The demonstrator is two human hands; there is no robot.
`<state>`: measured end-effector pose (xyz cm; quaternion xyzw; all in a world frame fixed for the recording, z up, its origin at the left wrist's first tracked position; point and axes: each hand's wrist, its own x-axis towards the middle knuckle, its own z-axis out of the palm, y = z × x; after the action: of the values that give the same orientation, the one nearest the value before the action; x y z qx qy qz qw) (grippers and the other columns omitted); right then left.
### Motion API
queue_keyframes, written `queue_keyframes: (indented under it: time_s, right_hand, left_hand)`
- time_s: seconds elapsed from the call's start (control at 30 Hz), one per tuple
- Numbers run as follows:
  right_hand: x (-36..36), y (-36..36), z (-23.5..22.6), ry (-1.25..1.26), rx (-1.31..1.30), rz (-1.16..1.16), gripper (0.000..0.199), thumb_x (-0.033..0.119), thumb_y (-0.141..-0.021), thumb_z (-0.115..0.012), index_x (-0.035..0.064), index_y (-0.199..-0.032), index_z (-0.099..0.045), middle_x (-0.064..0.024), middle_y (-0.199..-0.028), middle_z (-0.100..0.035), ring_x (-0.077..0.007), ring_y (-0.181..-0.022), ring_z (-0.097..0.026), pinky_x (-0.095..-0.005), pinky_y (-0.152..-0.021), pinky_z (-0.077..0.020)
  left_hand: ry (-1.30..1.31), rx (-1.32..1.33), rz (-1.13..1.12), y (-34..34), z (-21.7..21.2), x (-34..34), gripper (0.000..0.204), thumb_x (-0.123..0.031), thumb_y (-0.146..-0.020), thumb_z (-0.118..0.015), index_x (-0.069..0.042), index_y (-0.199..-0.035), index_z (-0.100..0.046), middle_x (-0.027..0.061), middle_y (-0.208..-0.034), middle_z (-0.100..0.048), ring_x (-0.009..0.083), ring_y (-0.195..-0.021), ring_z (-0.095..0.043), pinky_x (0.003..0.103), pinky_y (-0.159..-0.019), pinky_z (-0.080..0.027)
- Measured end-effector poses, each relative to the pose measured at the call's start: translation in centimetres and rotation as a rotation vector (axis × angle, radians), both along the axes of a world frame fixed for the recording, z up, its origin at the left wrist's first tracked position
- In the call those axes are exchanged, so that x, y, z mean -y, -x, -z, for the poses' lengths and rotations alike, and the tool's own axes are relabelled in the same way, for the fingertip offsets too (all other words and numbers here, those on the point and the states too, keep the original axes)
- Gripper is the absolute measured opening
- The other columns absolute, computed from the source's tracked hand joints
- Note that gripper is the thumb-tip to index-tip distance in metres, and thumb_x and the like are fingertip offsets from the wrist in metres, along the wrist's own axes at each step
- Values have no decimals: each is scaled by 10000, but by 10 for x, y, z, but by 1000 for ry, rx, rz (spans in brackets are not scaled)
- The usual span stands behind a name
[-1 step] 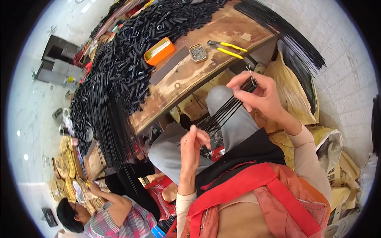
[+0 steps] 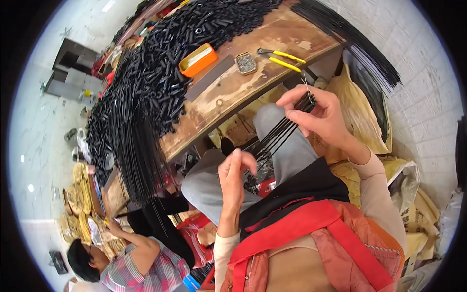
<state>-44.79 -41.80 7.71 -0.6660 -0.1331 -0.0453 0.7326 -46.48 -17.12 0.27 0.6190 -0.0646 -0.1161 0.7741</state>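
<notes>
My right hand (image 2: 323,114) pinches one end of a bundle of thin black rods (image 2: 278,135) between thumb and fingers. Fine silvery wire ends (image 2: 306,82) stick up past its fingertips. The bundle slants down and left over my grey-trousered knees, its rods slightly fanned. At its lower end is my left hand (image 2: 232,177), thumb raised and fingers curled; what lies inside them is hidden. Beyond my right hand, pliers with yellow handles (image 2: 287,61) lie on the wooden table (image 2: 243,90). A small tin of tiny grey pieces (image 2: 246,63) sits beside them.
A large heap of short black tubes (image 2: 160,73) covers the table's left part, near an orange box (image 2: 198,60). Long black rods (image 2: 138,155) overhang the left edge, others (image 2: 360,44) the far right corner. Yellowish sacks (image 2: 357,107) stand at right. A co-worker (image 2: 141,263) sits lower left.
My left hand has shifted very slightly up and left. The table and the things on it sit a little further right in the picture. My right hand keeps its pinch on the rods.
</notes>
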Motion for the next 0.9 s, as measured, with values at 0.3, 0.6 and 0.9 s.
queue_keyframes:
  time_s: [0.3, 0.6, 0.9]
  right_hand:
    - [-2, -26, -53, 213, 159, 245, 188, 72, -837, -585, 8, -1010, -623, -42, -1067, -595, -4, -533, -403, -153, -470, -285]
    - [-62, 0, 35, 265, 181, -280, 216, -1, -734, -719, 28, -936, -649, -36, -986, -534, -89, -865, -483, -223, -686, -375]
    - [-94, 21, 83, 37, -247, -455, 262, 2, -730, -766, 33, -980, -692, -23, -956, -531, -49, -688, -462, -183, -576, -354]
  left_hand:
    - [-55, 446, 42, -47, -29, 68, 275, -65, -910, -611, -4, -1178, -621, 130, -1024, -681, 198, -932, -642, 317, -824, -493]
    - [-325, 282, -20, 10, 39, 12, 223, -30, -921, -534, -3, -1130, -605, 176, -1005, -630, 361, -949, -614, 371, -822, -482]
    - [-33, 109, -128, 59, 46, -27, 267, -20, -877, -661, 3, -1140, -622, 85, -1078, -643, 180, -1024, -619, 312, -913, -481]
